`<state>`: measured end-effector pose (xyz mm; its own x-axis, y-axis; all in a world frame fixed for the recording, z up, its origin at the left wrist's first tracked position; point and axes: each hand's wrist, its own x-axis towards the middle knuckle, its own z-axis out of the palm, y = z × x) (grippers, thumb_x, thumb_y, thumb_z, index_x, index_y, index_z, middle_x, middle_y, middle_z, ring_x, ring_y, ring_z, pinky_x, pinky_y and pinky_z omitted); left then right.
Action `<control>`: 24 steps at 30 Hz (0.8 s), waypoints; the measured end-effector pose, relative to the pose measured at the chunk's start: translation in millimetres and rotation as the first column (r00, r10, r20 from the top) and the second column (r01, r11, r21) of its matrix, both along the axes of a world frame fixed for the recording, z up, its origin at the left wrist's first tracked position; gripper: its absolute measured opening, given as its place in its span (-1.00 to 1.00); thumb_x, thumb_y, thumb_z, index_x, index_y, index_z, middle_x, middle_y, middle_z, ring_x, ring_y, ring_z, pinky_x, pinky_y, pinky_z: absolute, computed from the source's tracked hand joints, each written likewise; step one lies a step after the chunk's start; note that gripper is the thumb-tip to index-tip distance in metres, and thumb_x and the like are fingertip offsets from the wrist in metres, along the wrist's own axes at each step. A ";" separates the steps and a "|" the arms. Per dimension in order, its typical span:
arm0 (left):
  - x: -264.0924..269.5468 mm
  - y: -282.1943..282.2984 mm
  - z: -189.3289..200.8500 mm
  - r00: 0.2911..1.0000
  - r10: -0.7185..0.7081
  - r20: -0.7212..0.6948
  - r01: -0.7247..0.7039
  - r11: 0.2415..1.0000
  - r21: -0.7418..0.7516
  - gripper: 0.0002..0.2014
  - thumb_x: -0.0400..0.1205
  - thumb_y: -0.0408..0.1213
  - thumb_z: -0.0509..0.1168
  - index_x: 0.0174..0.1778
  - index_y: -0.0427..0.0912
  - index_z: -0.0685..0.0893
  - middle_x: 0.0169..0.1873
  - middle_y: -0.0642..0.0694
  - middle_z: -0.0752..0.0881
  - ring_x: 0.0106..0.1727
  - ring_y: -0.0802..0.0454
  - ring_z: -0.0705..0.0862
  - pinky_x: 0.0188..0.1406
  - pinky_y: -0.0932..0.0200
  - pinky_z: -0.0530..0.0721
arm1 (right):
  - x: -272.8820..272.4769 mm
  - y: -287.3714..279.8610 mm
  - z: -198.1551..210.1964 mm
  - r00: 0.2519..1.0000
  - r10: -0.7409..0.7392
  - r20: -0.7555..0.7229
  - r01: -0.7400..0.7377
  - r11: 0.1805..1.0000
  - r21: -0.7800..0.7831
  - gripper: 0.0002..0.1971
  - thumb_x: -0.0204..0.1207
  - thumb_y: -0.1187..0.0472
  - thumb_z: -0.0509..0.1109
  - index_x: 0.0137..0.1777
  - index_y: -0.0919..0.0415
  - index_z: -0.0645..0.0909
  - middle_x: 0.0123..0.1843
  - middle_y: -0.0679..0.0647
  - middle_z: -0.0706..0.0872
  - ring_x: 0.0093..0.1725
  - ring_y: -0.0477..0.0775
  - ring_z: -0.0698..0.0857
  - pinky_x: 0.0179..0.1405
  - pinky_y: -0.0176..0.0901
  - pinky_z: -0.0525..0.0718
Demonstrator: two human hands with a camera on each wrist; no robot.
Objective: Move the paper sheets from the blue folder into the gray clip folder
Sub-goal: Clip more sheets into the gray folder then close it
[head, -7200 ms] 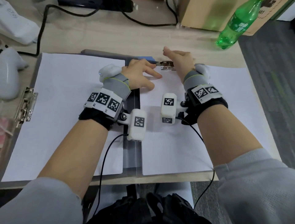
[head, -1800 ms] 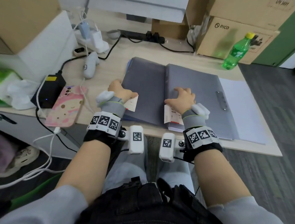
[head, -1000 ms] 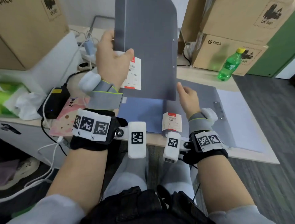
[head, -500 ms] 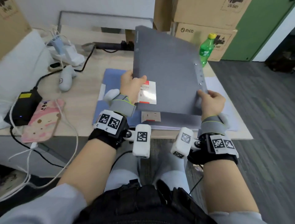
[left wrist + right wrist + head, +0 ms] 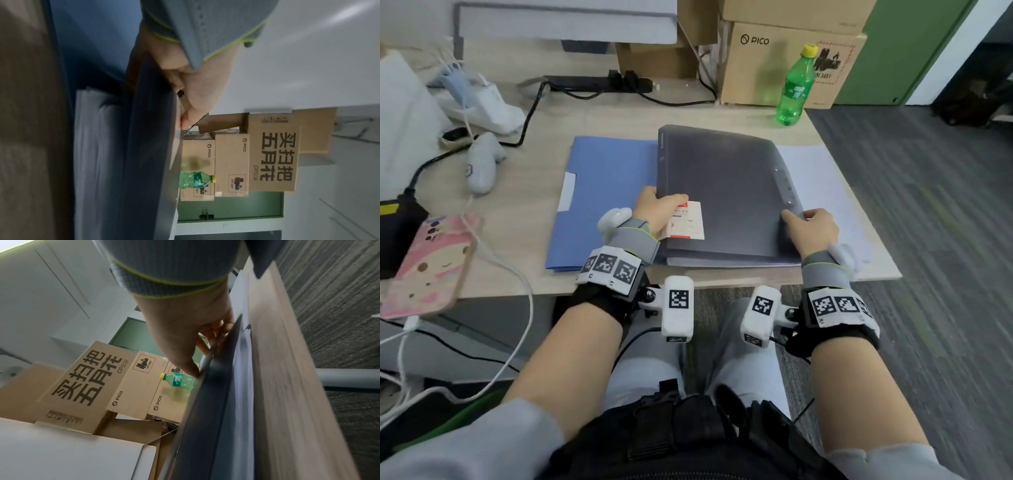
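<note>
The gray clip folder (image 5: 722, 192) lies on the desk with its cover down or nearly so. A white and red label (image 5: 688, 224) sits at its near left corner. My left hand (image 5: 664, 202) pinches the cover's left edge beside that label, thumb on top. My right hand (image 5: 801, 219) pinches the cover's right edge near the front. White paper sheets (image 5: 822, 192) stick out past the right side of the folder. The blue folder (image 5: 602, 192) lies shut, partly under the gray one on the left. The wrist views show paper (image 5: 96, 146) beneath the gray cover (image 5: 211, 402).
A green bottle (image 5: 794, 89) stands at the back right in front of cardboard boxes (image 5: 774, 61). A white controller (image 5: 481, 164), a pink phone (image 5: 428, 263), a black charger (image 5: 397, 233) and cables crowd the left. A power strip (image 5: 599, 82) lies at the back.
A second ago my left hand held the gray cover upright. Both hands have swung it down over the paper, and it now lies flat or nearly flat.
</note>
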<state>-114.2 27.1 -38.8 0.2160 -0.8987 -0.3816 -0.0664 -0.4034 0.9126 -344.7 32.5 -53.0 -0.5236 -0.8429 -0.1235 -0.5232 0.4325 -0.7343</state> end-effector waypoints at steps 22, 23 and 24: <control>114.6 21.4 22.9 0.987 0.129 -0.096 -0.150 0.953 -0.262 -0.79 0.60 -0.43 0.31 0.13 -0.21 0.57 -0.22 -0.02 0.69 -0.52 0.31 0.72 -0.49 0.38 0.70 | 99.6 -14.4 27.2 0.979 0.203 0.021 -0.199 0.972 -0.126 -0.50 0.41 -0.04 0.49 0.20 0.32 0.61 0.19 0.20 0.72 0.23 0.23 0.64 0.04 -0.15 0.48; 118.6 23.3 19.2 0.988 0.127 -0.091 -0.146 0.957 -0.252 -0.77 0.59 -0.43 0.31 0.16 -0.23 0.57 -0.22 -0.03 0.69 -0.52 0.31 0.72 -0.49 0.37 0.70 | 103.0 -15.3 22.9 0.975 0.223 0.015 -0.221 0.970 -0.097 -0.51 0.40 -0.04 0.49 0.18 0.33 0.62 0.15 0.22 0.73 0.21 0.24 0.65 0.02 -0.13 0.49; 122.7 26.3 15.6 0.989 0.123 -0.080 -0.139 0.960 -0.243 -0.73 0.59 -0.43 0.31 0.21 -0.26 0.57 -0.21 -0.05 0.69 -0.51 0.30 0.73 -0.49 0.36 0.71 | 107.0 -15.8 18.0 0.968 0.251 0.010 -0.250 0.966 -0.062 -0.52 0.40 -0.04 0.49 0.13 0.36 0.65 0.07 0.24 0.74 0.17 0.26 0.68 -0.04 -0.13 0.49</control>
<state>8.5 53.4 -23.2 0.3206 -0.9322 -0.1681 0.0333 -0.1663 0.9855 -237.7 16.7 -35.1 -0.2932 -0.9530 -0.0757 -0.5960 0.2442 -0.7649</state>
